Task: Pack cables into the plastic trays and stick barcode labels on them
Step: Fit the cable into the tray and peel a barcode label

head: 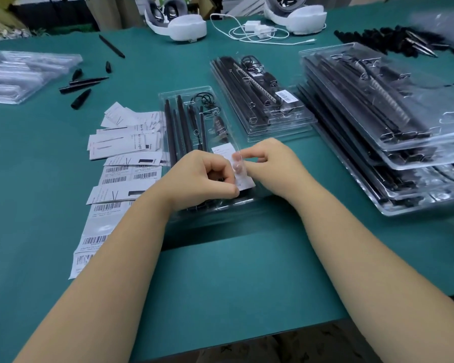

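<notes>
The fingers (237, 167) of both hands meet over a white label (240, 176) at the near end of a clear tray (168, 96). The left hand (202, 176) is curled, thumb and forefinger pinching the label's near left edge. The right hand (269, 159) is curled too, its fingertips nipping the label's upper part, which looks partly peeled and see-through there. Whether the label already sticks to the tray cannot be told.

The tray lies lengthwise on the green counter (220, 279), straight ahead of the person. Inside it are long black rods (174, 127) on the left and a coiled black cable (206, 99) with small parts at the far right.

Just left of the tray, a loose spread of barcode sheets (116, 174) fans toward the near edge, the left forearm lying over part of it. Right of the tray sits a short pile of filled trays (262, 100), the top one carrying a barcode sticker (284, 96). Further right stands a taller, slanting stack (383, 121) of filled trays.

At far left lie empty trays (21, 74), with loose black caps and pens (83, 86) beside them. Along the far edge rest two white headsets (178, 24) and a white charger (257, 28) with its cord. At far right is a heap of black pieces (385, 38).
</notes>
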Demonstrator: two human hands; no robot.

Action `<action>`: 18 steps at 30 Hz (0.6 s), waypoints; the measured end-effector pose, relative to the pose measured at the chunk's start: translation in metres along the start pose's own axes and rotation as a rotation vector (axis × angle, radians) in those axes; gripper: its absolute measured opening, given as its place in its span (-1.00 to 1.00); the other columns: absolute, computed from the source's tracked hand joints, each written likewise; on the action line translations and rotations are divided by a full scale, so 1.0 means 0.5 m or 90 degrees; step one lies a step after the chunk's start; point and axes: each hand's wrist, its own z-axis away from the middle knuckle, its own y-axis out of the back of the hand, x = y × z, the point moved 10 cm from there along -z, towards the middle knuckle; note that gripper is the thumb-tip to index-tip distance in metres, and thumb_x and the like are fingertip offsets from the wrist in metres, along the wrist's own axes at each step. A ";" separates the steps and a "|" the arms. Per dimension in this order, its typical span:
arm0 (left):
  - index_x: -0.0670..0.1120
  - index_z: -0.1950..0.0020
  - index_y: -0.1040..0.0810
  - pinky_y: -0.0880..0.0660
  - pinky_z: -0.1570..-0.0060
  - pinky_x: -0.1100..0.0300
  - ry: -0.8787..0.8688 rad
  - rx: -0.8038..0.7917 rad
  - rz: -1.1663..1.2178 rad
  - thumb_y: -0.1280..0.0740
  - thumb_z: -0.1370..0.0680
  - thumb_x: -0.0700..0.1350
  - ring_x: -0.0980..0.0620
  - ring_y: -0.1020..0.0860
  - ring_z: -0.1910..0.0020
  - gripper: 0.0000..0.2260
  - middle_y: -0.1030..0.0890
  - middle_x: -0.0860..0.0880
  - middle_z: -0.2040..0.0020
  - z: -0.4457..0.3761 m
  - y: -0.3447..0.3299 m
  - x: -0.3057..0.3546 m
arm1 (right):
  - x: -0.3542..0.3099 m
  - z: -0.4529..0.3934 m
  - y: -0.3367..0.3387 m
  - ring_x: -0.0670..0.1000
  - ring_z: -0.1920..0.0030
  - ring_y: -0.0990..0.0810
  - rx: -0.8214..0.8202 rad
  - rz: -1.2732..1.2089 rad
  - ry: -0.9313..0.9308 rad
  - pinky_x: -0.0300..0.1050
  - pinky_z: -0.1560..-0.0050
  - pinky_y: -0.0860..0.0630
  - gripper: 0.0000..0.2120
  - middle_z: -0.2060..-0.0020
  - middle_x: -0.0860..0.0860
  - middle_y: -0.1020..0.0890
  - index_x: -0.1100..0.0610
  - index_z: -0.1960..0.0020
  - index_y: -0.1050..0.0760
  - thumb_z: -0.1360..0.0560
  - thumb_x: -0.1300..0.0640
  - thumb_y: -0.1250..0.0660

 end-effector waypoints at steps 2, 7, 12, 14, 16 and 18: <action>-0.08 0.43 -0.51 -0.24 0.46 0.33 0.002 0.003 -0.006 -0.40 -0.29 -0.20 0.10 -0.27 0.48 -0.87 -0.37 0.04 0.51 -0.001 0.001 -0.002 | 0.011 0.013 -0.014 -0.15 -0.31 -0.27 -0.112 0.006 -0.010 -0.20 -0.32 -0.22 -0.60 -0.26 -0.13 -0.38 -0.16 -0.22 -0.53 -0.40 -0.05 -0.45; -0.04 0.44 -0.51 -0.24 0.47 0.34 -0.005 -0.001 -0.009 -0.41 -0.30 -0.21 0.12 -0.28 0.50 -0.84 -0.37 0.08 0.53 0.001 0.000 0.000 | 0.017 0.024 -0.043 -0.07 -0.49 0.13 -0.164 0.145 0.015 0.02 -0.46 0.06 -0.47 -0.52 -0.09 -0.04 -0.33 -0.38 -0.27 -0.44 -0.20 -0.34; -0.09 0.43 -0.49 -0.25 0.47 0.37 -0.011 -0.005 -0.020 -0.42 -0.31 -0.23 0.14 -0.29 0.52 -0.84 -0.38 0.10 0.55 0.000 -0.001 0.002 | 0.025 0.013 -0.051 0.00 -0.49 0.11 -0.147 0.186 -0.002 0.04 -0.46 0.06 -0.47 -0.51 -0.06 -0.08 -0.37 -0.37 -0.25 -0.43 -0.26 -0.29; -0.09 0.43 -0.49 -0.25 0.47 0.36 -0.011 -0.005 -0.026 -0.41 -0.30 -0.22 0.13 -0.29 0.51 -0.85 -0.37 0.09 0.54 -0.001 -0.002 0.001 | 0.027 0.011 -0.056 0.02 -0.49 0.12 -0.167 0.207 -0.007 0.06 -0.45 0.07 -0.47 -0.52 -0.07 -0.05 -0.39 -0.38 -0.21 -0.44 -0.31 -0.22; -0.08 0.44 -0.49 -0.26 0.47 0.36 -0.012 -0.001 -0.025 -0.41 -0.30 -0.22 0.13 -0.28 0.51 -0.84 -0.37 0.07 0.54 -0.001 -0.001 0.000 | 0.026 0.010 -0.063 0.03 -0.49 0.13 -0.185 0.254 0.005 0.06 -0.45 0.10 -0.49 -0.52 -0.07 -0.02 -0.38 -0.42 -0.14 -0.48 -0.32 -0.12; -0.06 0.45 -0.49 -0.26 0.47 0.36 -0.010 0.002 -0.023 -0.41 -0.30 -0.22 0.13 -0.28 0.51 -0.84 -0.37 0.07 0.53 -0.001 -0.001 -0.001 | 0.017 0.009 -0.059 0.02 -0.49 0.09 -0.189 0.240 0.023 0.01 -0.44 0.10 -0.56 -0.52 -0.04 -0.06 -0.32 -0.44 -0.16 -0.57 -0.22 -0.08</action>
